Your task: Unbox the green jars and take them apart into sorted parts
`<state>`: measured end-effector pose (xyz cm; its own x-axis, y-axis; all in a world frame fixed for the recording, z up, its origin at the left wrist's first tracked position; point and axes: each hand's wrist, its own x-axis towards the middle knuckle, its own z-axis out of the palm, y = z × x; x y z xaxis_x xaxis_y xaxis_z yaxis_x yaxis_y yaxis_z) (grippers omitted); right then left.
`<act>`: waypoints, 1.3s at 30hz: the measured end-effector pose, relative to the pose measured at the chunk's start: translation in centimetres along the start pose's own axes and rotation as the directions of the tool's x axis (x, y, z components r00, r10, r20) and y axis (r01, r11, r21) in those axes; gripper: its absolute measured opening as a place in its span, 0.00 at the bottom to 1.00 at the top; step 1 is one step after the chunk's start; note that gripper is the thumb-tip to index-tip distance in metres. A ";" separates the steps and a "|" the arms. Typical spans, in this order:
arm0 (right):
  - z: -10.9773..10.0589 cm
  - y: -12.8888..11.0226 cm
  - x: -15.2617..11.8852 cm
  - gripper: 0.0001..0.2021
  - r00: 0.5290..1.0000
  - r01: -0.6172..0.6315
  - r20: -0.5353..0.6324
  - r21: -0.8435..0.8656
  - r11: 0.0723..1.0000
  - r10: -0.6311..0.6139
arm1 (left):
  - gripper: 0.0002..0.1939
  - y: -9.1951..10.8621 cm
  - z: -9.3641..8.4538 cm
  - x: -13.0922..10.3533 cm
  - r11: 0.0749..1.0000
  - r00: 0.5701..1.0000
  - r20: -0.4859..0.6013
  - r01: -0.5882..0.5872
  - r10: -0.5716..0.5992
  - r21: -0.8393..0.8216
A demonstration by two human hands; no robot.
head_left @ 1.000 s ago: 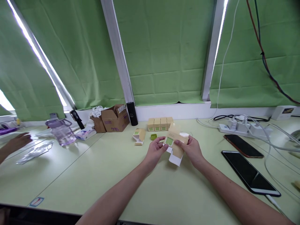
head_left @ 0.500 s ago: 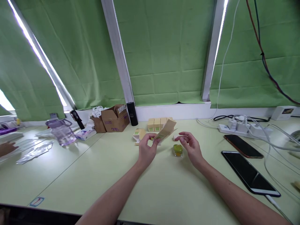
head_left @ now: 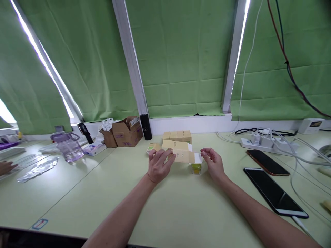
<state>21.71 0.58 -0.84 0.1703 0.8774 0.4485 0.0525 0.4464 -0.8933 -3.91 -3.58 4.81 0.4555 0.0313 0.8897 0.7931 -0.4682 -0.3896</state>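
A partly unfolded beige carton [head_left: 182, 155] is held up by my left hand [head_left: 160, 164], whose fingers are closed on its left side. Its white end flap [head_left: 198, 158] points right. My right hand [head_left: 214, 163] is at that flap, thumb and index finger pinched near its edge; whether they grip it is hard to see. Just below the flap stands a small glass jar [head_left: 196, 168] with a green lid, its top partly hidden. Behind the carton is a row of several small beige boxes [head_left: 180, 135]. Another small box [head_left: 153, 147] lies left, partly covered by my left hand.
Two phones [head_left: 275, 193] [head_left: 267, 162] and a power strip [head_left: 269, 144] with cables are on the right. Left are a cardboard box [head_left: 127, 132], a black cylinder [head_left: 146, 126], a tissue pack [head_left: 94, 148], a purple bottle [head_left: 68, 146], plastic bags [head_left: 38, 168] and another person's hand [head_left: 7, 167].
The carton has turned from slanting upward to lying nearly level, its printed side now showing. My left hand has rolled over it. The white flap now reaches over the jar to my right hand.
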 end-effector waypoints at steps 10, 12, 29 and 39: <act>0.0 -0.3 -0.3 0.18 0.999 -0.006 0.032 -0.043 0.999 0.007 | 0.07 -1.7 1.4 0.3 0.806 0.805 0.068 0.592 -0.589 -0.027; 0.0 -0.2 -0.3 0.19 0.999 -0.007 0.036 -0.043 0.999 0.008 | 0.10 -2.9 1.9 0.4 0.622 0.609 0.157 0.781 -0.777 0.048; 0.0 0.1 -0.3 0.19 0.997 -0.003 0.071 -0.077 0.997 0.008 | 0.21 -7.4 4.1 -3.5 0.340 0.129 0.419 0.808 -0.899 0.481; 0.1 0.2 -0.4 0.17 0.996 -0.008 0.085 -0.076 0.997 0.014 | 0.25 -7.1 3.9 -4.3 0.553 0.369 0.437 0.707 -0.820 0.441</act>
<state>21.54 0.32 -1.23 0.0872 0.8953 0.4368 0.1263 0.4250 -0.8963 -9.94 3.01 2.79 -0.3058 0.7816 0.5436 0.9389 0.1530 0.3082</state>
